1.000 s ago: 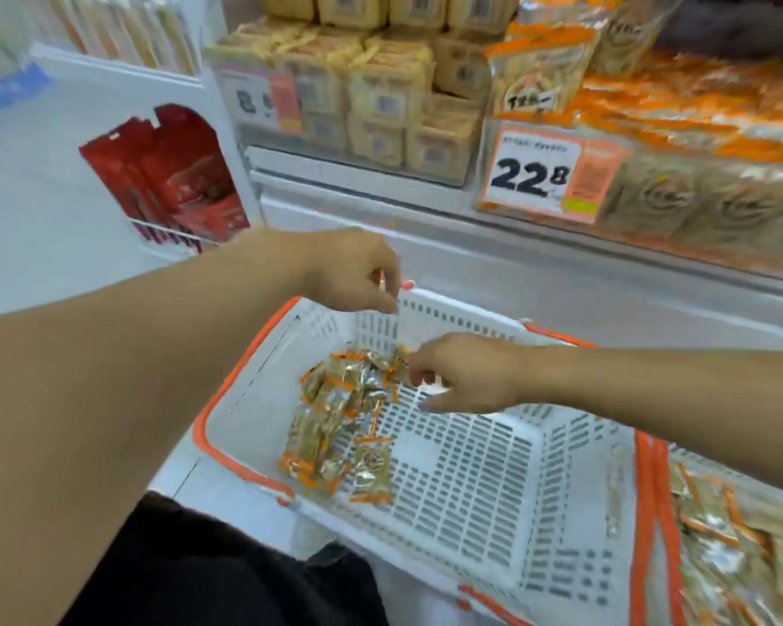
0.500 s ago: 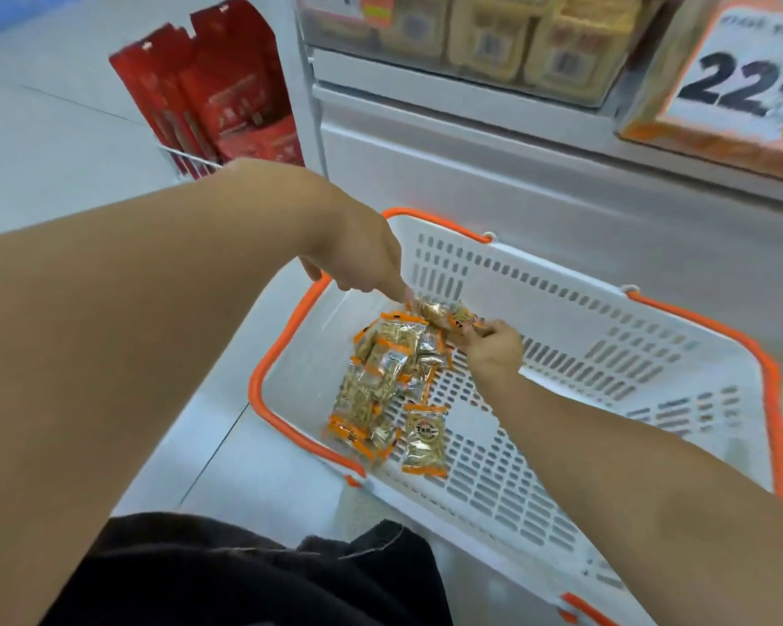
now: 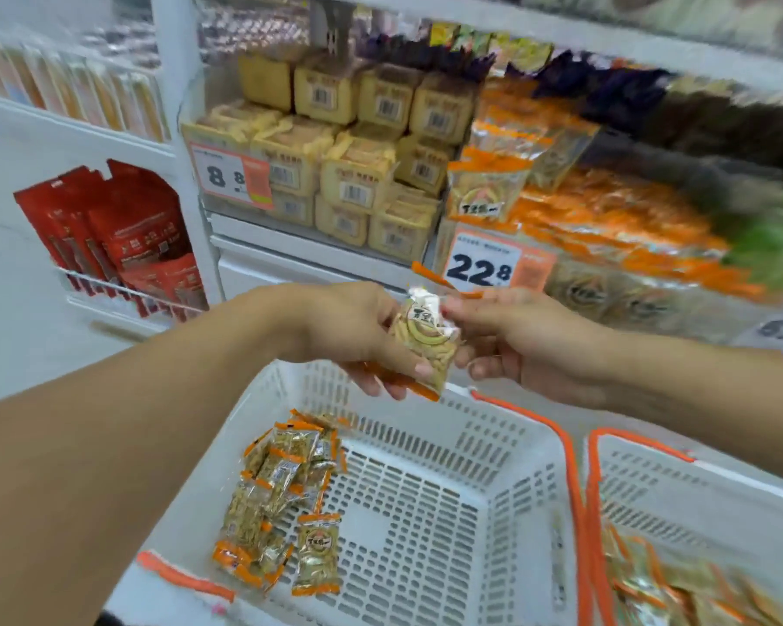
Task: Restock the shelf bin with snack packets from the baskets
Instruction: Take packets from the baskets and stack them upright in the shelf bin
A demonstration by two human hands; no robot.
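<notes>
My left hand [image 3: 362, 336] grips a small stack of clear snack packets [image 3: 426, 343] with orange ends, held up above the white basket [image 3: 507, 454]. My right hand [image 3: 530, 341] pinches the same stack at its upper right edge. Several more packets [image 3: 281, 499] lie heaped in the basket's left corner. The shelf bin [image 3: 615, 219] behind the 22.8 price tag [image 3: 482, 268] is heaped with orange-edged packets of the same kind, just beyond my hands.
A second orange-rimmed basket [image 3: 715, 481] with more packets stands at the right. Yellow boxed snacks [image 3: 362, 173] fill the bin left of the target bin. Red pouches [image 3: 123, 237] hang in a wire rack at the left.
Both hands rose out of the basket with a stack of packets. My view lifted from the basket up to the shelf.
</notes>
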